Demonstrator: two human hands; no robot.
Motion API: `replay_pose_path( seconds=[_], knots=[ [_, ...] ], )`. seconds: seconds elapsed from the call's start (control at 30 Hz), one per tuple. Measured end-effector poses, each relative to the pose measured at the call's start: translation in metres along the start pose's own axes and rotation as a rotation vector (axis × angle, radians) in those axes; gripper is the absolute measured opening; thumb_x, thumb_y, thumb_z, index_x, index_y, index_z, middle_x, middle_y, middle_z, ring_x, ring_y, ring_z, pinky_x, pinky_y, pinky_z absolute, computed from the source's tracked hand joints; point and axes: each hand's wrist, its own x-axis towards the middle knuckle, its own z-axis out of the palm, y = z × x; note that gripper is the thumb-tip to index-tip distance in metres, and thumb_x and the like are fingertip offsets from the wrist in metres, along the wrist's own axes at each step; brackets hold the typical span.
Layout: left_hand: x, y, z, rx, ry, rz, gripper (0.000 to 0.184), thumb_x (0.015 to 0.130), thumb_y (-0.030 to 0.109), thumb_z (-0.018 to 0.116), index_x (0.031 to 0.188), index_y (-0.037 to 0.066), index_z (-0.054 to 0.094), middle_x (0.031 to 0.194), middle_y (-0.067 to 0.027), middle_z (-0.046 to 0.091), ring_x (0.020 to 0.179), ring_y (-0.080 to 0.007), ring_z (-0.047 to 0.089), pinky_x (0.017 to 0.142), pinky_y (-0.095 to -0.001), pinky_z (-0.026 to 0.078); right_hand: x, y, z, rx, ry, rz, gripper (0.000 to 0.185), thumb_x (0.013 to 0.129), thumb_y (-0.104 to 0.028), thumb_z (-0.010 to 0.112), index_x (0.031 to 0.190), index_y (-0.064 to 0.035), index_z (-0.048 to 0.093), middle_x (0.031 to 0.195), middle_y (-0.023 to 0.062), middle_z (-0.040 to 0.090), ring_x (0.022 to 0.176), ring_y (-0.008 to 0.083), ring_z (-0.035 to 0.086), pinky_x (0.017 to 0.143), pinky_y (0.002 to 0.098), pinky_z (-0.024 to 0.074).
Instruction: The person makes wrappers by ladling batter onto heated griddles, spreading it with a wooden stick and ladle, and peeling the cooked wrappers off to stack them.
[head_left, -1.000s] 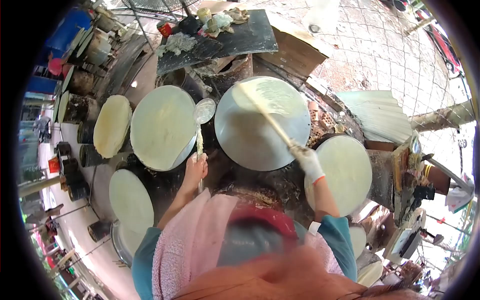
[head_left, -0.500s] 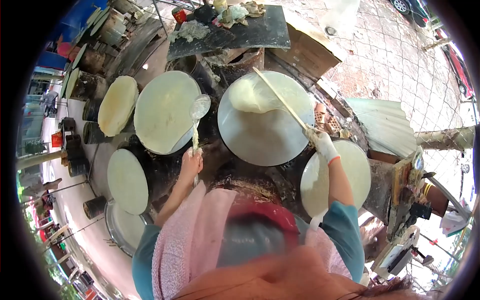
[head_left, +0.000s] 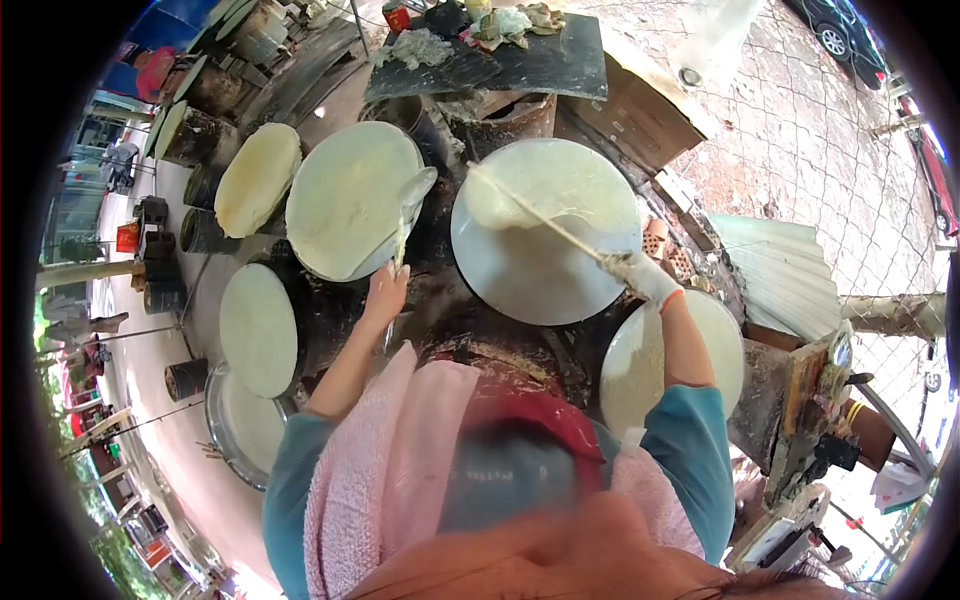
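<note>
My left hand (head_left: 386,292), bare, is closed round the handle of a metal ladle (head_left: 417,187), whose bowl hangs over the right edge of a batter-coated round plate (head_left: 352,200). A white glove coated with batter covers my right hand (head_left: 640,277), closed on a long wooden stick (head_left: 545,220). The stick reaches up and left across the large round griddle (head_left: 535,285) in front of me. Pale batter (head_left: 560,185) spreads over the far part of this griddle, while its near part is bare grey metal. Below my right hand lies another coated plate (head_left: 625,370).
More coated plates stand to the left, one yellowish (head_left: 258,180) and one pale (head_left: 259,330). Beyond the griddle is a dark board (head_left: 550,60) bearing rags and a red can. A cardboard box (head_left: 635,110) and a corrugated sheet (head_left: 780,270) are at the right.
The batter has spread wider over the far part of the griddle. The stick has swung and its tip now points further left. The camera view has shifted, and my left hand still holds the ladle.
</note>
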Motion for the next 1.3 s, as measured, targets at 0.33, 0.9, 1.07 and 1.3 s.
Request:
replay_pose_path(
  seconds=[0.33, 0.9, 1.07, 1.3],
  knots=[
    [0.047, 0.033, 0.024, 0.359, -0.235, 0.019, 0.024, 0.092, 0.020, 0.049, 0.097, -0.004, 0.050, 0.068, -0.0210, 0.063, 0.064, -0.0392, 0.064, 0.055, -0.0500, 0.049, -0.021, 0.039, 0.006, 0.114, 0.307, -0.122, 0.043, 0.091, -0.018, 0.064, 0.127, 0.0039, 0.054, 0.099, 0.0030, 0.063, 0.089, 0.0071, 0.056, 0.080, 0.0181, 0.0460],
    [-0.052, -0.001, -0.032, -0.162, -0.518, 0.376, 0.028, 0.090, 0.018, 0.054, 0.103, -0.006, 0.051, 0.070, -0.0266, 0.059, 0.066, -0.0443, 0.059, 0.054, -0.0495, 0.046, -0.101, 0.050, 0.254, 0.960, 0.259, 0.118, 0.032, 0.092, -0.030, 0.061, 0.118, -0.0122, 0.058, 0.057, -0.0079, 0.042, 0.040, 0.0060, 0.037, 0.037, 0.0209, 0.0291],
    [-0.022, -0.020, -0.098, -0.429, -0.137, 0.273, 0.024, 0.092, 0.020, 0.057, 0.093, -0.004, 0.055, 0.063, -0.0233, 0.055, 0.060, -0.0431, 0.057, 0.049, -0.0419, 0.042, 0.018, -0.076, 0.366, 0.963, 0.433, 0.080, 0.018, 0.093, -0.032, 0.058, 0.095, -0.0138, 0.061, 0.054, -0.0062, 0.044, 0.040, 0.0068, 0.038, 0.036, 0.0232, 0.0297],
    [-0.030, -0.103, -0.127, -0.516, -0.158, 0.083, 0.016, 0.092, 0.013, 0.054, 0.086, -0.002, 0.053, 0.065, -0.0170, 0.051, 0.056, -0.0275, 0.049, 0.053, -0.0354, 0.041, 0.083, 0.000, 0.406, 0.319, 1.117, 0.136, 0.037, 0.093, -0.039, 0.056, 0.095, -0.0028, 0.063, 0.071, 0.0094, 0.061, 0.069, 0.0205, 0.058, 0.064, 0.0372, 0.0452]
  ],
)
